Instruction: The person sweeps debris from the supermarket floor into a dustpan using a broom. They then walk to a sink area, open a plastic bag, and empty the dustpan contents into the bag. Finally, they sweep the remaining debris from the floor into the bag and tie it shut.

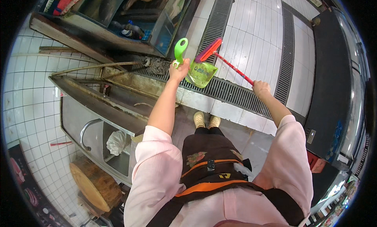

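Note:
My left hand [179, 71] is closed round the lower part of the handle of a green dustpan [203, 74]. The pan's translucent scoop hangs to the right of that hand, above the floor grate. In my right hand [261, 88] is the red stick of a broom [235, 68], which slants up and to the left. The broom's red and purple head [208, 50] is just above the dustpan's scoop; whether they touch I cannot tell. My fingers partly hide both grips.
A fish tank [159, 38] stands at the far left. Below it is a steel sink [116, 164] with a curved tap [87, 134] and a white bag [116, 143]. A round wooden block [92, 185] is nearer. Floor grates [231, 91] cross the white tiles. A dark cabinet [328, 81] lines the right.

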Available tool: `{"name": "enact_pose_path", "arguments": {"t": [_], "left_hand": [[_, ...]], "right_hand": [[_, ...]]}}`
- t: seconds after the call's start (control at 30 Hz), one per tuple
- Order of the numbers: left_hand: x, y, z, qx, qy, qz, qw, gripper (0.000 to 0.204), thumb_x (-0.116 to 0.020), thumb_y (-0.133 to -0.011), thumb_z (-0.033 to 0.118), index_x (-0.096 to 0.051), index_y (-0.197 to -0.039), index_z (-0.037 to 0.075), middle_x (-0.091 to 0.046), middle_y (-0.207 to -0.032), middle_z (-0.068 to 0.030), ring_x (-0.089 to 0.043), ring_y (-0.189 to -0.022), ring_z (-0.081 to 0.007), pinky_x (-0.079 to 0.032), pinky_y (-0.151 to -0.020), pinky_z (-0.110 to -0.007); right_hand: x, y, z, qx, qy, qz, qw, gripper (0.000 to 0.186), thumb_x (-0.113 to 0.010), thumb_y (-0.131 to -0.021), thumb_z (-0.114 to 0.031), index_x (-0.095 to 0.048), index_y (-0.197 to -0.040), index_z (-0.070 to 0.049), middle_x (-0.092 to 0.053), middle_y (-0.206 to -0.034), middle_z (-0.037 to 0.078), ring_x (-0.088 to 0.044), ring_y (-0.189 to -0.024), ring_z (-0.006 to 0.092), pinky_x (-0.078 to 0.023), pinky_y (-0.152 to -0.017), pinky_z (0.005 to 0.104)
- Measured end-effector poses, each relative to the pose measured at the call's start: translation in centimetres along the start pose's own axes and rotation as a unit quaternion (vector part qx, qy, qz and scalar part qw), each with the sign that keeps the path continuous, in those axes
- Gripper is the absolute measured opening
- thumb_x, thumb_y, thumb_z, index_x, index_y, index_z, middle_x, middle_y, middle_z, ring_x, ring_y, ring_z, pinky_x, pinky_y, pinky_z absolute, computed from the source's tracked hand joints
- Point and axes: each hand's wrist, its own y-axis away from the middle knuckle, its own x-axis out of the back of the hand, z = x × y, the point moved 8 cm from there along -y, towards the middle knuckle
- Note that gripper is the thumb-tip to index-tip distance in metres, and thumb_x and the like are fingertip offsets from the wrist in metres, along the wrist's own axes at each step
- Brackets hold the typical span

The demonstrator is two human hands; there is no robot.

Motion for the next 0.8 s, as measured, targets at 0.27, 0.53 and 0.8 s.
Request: {"name": "enact_pose_path", "arguments": {"t": [0.27,0.53,0.8], "left_hand": [[0.2,0.9,-0.9,0.03,0.016,0.02,0.999,0.038,-0.05,-0.081,0.039,-0.065,-0.065,0.008,-0.066,-0.068,-0.0086,-0.063,-0.072,-0.0265,-0.046,-0.07,-0.039],[-1.4,3.1,0.7,0.026,0.05,-0.001,0.998,0.033,-0.065,-0.08,0.036,-0.063,-0.082,0.004,-0.062,-0.07,-0.0016,-0.056,-0.069,-0.0116,-0.044,-0.066,-0.028],[0.3,7.8,-0.1,-0.082,0.143,0.148,0.975,0.107,-0.085,-0.057,0.02,-0.019,-0.136,-0.008,-0.03,-0.136,-0.0284,-0.033,-0.126,-0.0377,-0.027,-0.105,-0.04]], "right_hand": [[3.1,4.6,2.7,0.064,0.077,-0.032,0.994,0.028,-0.05,-0.089,-0.03,-0.06,-0.11,-0.016,-0.066,-0.095,0.012,-0.064,-0.091,0.0293,-0.052,-0.076,0.0403],[-0.2,4.1,4.0,0.054,0.107,-0.05,0.992,0.028,-0.051,-0.089,-0.035,-0.061,-0.108,-0.016,-0.065,-0.101,0.009,-0.063,-0.096,0.0262,-0.051,-0.079,0.0379],[2.9,1.7,1.9,0.083,0.103,0.011,0.991,0.025,-0.055,-0.084,-0.031,-0.063,-0.102,-0.015,-0.066,-0.092,0.012,-0.064,-0.088,0.0293,-0.052,-0.074,0.0411]]}}
